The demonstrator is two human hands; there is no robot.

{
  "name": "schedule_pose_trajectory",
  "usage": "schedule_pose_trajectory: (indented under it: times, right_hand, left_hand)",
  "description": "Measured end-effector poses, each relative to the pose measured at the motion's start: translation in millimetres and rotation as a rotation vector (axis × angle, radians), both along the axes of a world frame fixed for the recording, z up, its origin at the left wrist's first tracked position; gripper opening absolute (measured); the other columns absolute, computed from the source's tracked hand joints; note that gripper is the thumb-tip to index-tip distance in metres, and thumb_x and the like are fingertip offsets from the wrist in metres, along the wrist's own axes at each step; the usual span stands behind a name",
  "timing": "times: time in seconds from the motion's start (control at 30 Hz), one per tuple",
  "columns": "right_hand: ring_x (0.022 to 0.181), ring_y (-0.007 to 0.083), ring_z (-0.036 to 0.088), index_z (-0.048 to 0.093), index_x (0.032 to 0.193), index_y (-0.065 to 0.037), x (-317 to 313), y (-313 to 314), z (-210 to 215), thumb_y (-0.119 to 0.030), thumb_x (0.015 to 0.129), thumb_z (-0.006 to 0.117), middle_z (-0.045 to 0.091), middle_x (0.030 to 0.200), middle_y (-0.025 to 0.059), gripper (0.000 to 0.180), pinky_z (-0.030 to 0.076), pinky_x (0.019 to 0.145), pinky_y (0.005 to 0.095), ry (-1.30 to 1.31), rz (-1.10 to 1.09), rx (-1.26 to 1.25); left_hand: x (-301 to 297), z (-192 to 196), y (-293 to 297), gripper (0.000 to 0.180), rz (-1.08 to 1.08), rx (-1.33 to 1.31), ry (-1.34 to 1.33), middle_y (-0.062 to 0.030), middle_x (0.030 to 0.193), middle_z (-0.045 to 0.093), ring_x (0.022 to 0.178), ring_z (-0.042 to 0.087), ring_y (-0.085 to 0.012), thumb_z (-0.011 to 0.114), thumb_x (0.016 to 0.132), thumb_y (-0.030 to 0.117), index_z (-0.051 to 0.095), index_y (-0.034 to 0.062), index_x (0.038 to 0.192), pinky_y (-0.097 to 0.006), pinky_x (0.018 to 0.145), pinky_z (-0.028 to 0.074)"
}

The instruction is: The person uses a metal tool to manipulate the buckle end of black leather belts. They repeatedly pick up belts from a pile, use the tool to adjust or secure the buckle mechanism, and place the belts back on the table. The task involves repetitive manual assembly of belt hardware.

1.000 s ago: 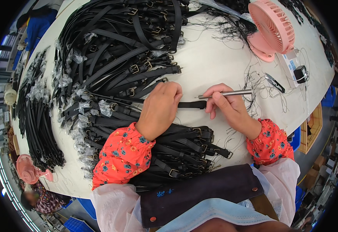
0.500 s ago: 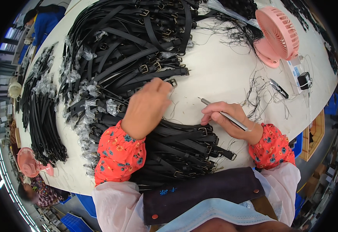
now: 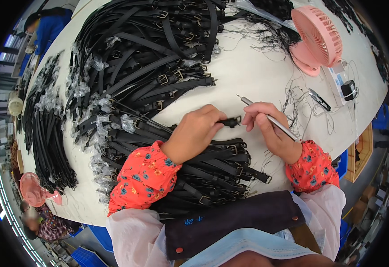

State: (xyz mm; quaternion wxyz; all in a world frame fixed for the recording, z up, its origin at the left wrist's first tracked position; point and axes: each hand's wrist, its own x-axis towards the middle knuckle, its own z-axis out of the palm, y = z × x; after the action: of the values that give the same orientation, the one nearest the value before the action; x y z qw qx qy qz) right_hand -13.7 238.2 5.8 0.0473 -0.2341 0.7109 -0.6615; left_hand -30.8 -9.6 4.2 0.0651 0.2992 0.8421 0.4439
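Note:
My left hand point(image 3: 194, 133) is closed around the buckle end of a black belt point(image 3: 231, 121), and the metal buckle sticks out past the fingertips. Just to its right, my right hand point(image 3: 272, 131) grips a slim silver pen-like tool point(image 3: 284, 128) with a thin pointed tip. That tip is aimed up and to the left, apart from the buckle. Beneath and in front of my left hand is a bundle of black belts point(image 3: 203, 178) with brass-toned buckles. A larger heap of belts point(image 3: 128, 58), some ends wrapped in clear plastic, spreads at the upper left.
A pink fan point(image 3: 319, 38) stands at the far right, near a small cutter point(image 3: 320, 99) and a black adapter point(image 3: 348, 90). Loose black threads point(image 3: 294, 107) litter the white table point(image 3: 248, 75). Another belt bundle point(image 3: 48, 142) lies left. Two other people are at the left.
My left hand has moved right and nearer from the upper pile, now with a belt's buckle end in it. My right hand, still with the pen-like tool, has shifted slightly right and away from me.

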Motion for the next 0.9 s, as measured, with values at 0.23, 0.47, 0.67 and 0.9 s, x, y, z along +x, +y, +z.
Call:
schedule_pose_trajectory:
  times: [0.23, 0.47, 0.67, 0.9]
  right_hand:
    - [0.081, 0.0129, 0.061, 0.054, 0.131, 0.000, -2.7, -1.8, -1.3, -0.026, 0.112, 0.043, 0.064, 0.100, 0.0106, 0.034, 0.051, 0.080, 0.0273, -0.132, -0.027, -0.081]
    - [0.073, 0.0134, 0.064, 0.055, 0.125, 0.002, -5.9, -0.4, -1.9, -0.031, 0.112, 0.041, 0.067, 0.089, 0.0100, 0.038, 0.052, 0.078, 0.0277, -0.347, -0.066, -0.169]
    - [0.063, 0.0112, 0.062, 0.061, 0.113, 0.001, -4.8, 0.6, -1.0, -0.032, 0.111, 0.044, 0.065, 0.074, 0.0056, 0.037, 0.051, 0.064, 0.0250, -0.392, 0.007, -0.117]
    - [0.059, 0.0085, 0.059, 0.064, 0.108, 0.000, -2.4, -0.9, -0.6, -0.031, 0.111, 0.046, 0.063, 0.070, 0.0032, 0.036, 0.048, 0.056, 0.0230, -0.397, 0.084, -0.017]
  left_hand:
    - [-0.1, 5.4, 7.7, 0.039, 0.004, 0.106, -0.204, -0.0083, 0.097, 0.057, 0.075, 0.061, -0.0148, 0.074, 0.085, -0.007, 0.064, 0.0018, 0.121, -0.030, 0.066, 0.050]
    - [3.1, 7.9, 5.1, 0.031, 0.018, 0.044, -0.135, -0.0087, 0.095, 0.060, 0.077, 0.063, -0.0187, 0.073, 0.087, -0.004, 0.069, 0.0033, 0.116, -0.031, 0.068, 0.051]
    - [2.5, 1.3, 6.1, 0.011, 0.058, 0.048, -0.033, -0.0125, 0.089, 0.064, 0.075, 0.064, -0.0278, 0.070, 0.090, -0.001, 0.069, 0.0003, 0.100, -0.034, 0.067, 0.051]
    - [2.0, 6.3, 6.4, 0.004, 0.061, 0.016, -0.058, -0.0126, 0.089, 0.063, 0.072, 0.062, -0.0288, 0.066, 0.093, 0.002, 0.065, 0.0004, 0.096, -0.036, 0.066, 0.049]
